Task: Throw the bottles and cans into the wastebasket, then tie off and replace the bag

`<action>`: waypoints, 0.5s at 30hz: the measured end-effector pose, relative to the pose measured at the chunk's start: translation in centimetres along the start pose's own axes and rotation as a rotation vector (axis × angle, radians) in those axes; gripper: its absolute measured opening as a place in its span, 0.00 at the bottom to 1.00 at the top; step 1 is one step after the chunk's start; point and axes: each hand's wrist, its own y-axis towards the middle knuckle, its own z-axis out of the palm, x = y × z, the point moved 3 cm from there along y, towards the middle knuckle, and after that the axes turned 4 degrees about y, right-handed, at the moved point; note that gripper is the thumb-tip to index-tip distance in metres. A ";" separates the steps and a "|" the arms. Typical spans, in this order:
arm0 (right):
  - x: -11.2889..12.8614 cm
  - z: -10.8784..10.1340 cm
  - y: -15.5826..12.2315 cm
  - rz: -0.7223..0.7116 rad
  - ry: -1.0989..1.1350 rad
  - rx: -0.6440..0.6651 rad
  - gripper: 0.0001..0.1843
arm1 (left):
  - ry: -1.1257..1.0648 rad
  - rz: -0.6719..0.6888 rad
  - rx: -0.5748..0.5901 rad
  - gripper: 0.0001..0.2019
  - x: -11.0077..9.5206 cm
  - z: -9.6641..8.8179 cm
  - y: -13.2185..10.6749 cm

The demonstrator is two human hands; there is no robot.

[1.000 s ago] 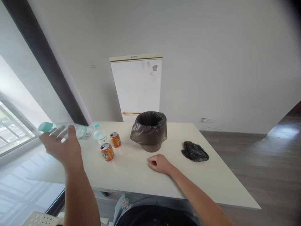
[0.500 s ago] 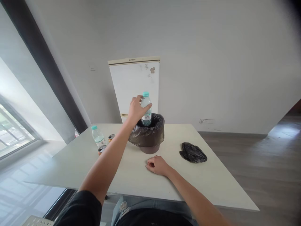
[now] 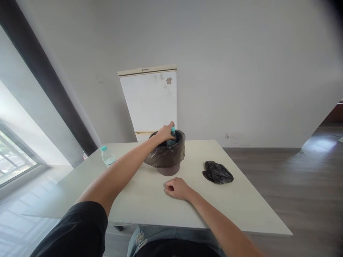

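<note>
My left hand (image 3: pixel 166 132) grips a clear plastic water bottle (image 3: pixel 173 131) by its upper part, just under the turquoise cap. Most of that bottle is down inside a brown trash can (image 3: pixel 169 170) lined with a black plastic bag (image 3: pixel 167 157), so its lower part is hidden. On the table in front of the can rests my right hand (image 3: pixel 177 188), its fingers curled into a loose fist with nothing visible in it. A second water bottle (image 3: pixel 107 156) with a turquoise cap stands at the left, partly covered by my left forearm.
A crumpled black plastic bag (image 3: pixel 218 172) lies on the right of the white table (image 3: pixel 241 210). Behind the table stands a white refrigerator (image 3: pixel 151 100) against the grey wall. A window (image 3: pixel 16 153) is at far left.
My left hand has lowered the bottle from above the rim into the lined trash can. The drink cans at the left are now hidden behind my left arm. My right hand stays put.
</note>
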 end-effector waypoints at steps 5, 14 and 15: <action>0.0 -0.1 0.0 -0.002 0.003 0.010 0.18 | 0.008 -0.006 0.091 0.35 0.5 1.9 1.1; -0.1 -0.1 0.1 0.000 0.007 0.009 0.17 | 0.063 -0.006 0.207 0.31 1.9 3.4 1.8; -0.1 -0.1 0.1 0.000 0.007 0.010 0.17 | 0.070 -0.002 0.214 0.29 1.9 3.4 1.8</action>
